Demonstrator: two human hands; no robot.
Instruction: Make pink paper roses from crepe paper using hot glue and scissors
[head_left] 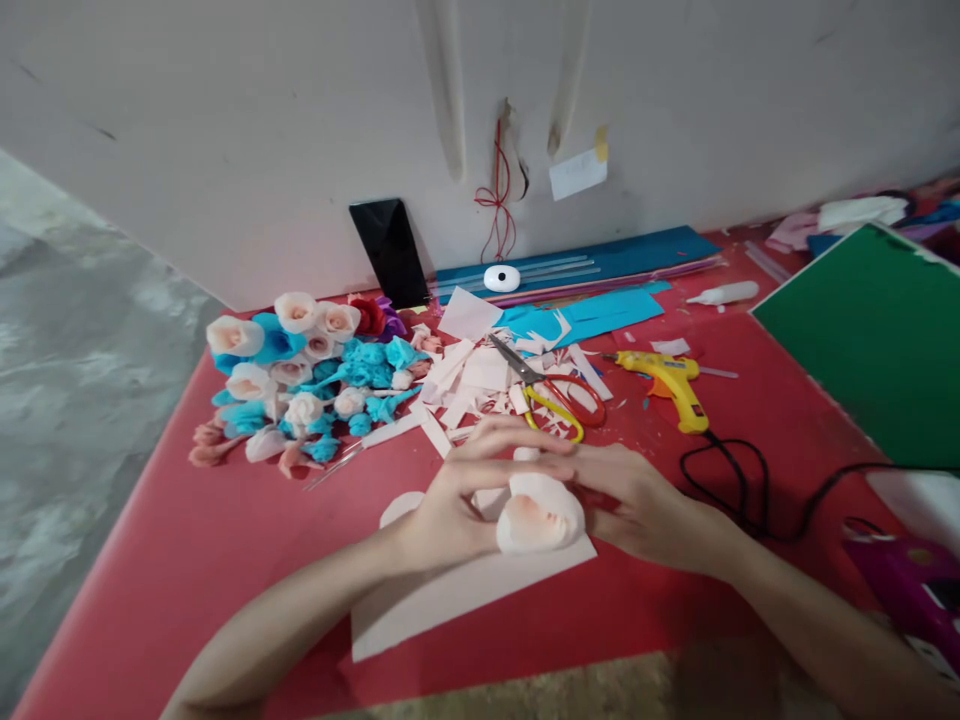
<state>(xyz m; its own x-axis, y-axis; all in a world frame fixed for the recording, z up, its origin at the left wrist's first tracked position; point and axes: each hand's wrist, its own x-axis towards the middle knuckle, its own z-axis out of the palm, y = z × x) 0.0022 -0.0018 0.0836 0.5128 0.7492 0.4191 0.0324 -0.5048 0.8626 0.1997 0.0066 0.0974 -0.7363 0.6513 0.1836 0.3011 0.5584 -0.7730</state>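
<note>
Between my two hands is a cream paper flower [541, 512], its cupped opening facing me. My left hand [469, 490] closes round its left side, fingers reaching across the back. From the right, my right hand [634, 495] presses against the flower with bent fingers; some of its fingertips are hidden behind the bloom. Under the hands lies a pale paper sheet [450, 600], with a rounded paper piece [401, 508] just left of my left hand. Scissors [544, 383] with red and yellow handles rest on paper scraps [476, 370] beyond the hands.
Several paper flowers [300, 375] are heaped at the left. A phone [390, 252] leans on the wall. At the right are a yellow glue gun [667, 385] with a black cord [739, 480], a white bottle [724, 293] and a green board [877, 350]. The red table [247, 560] ends on the left.
</note>
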